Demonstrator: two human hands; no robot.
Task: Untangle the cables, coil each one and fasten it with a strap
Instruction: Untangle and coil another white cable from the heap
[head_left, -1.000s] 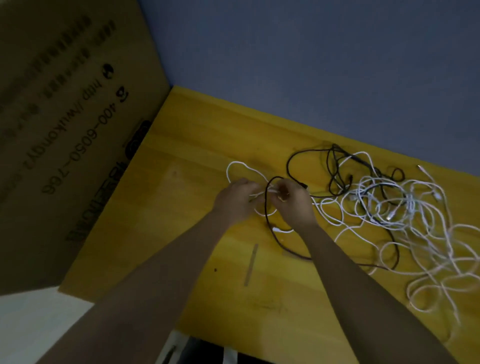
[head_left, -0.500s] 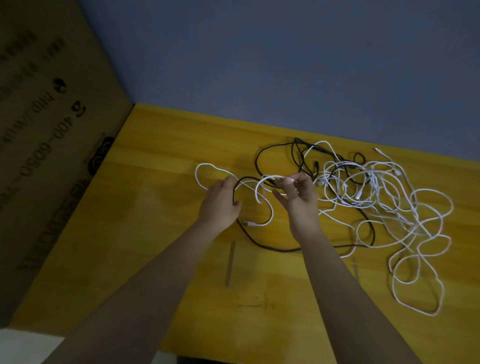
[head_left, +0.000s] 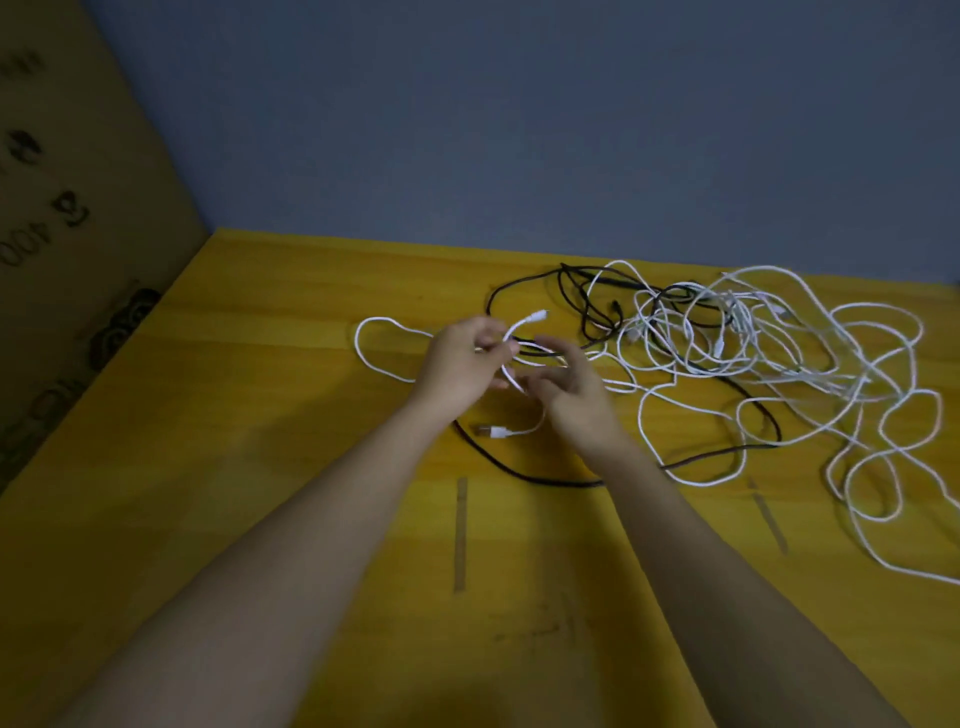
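A yellow table (head_left: 260, 467) is backed by a grey wall (head_left: 519, 130). Near its middle, a white cable (head_left: 511, 382) is pinched by the left hand (head_left: 460, 366) and held in the curled right hand (head_left: 574, 397); the tangle (head_left: 753, 348) lies toward the far right corner

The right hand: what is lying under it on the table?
Under the right hand a white cable with its plug and a black cable lie on the yellow table. Where they continue beneath the palm is covered.
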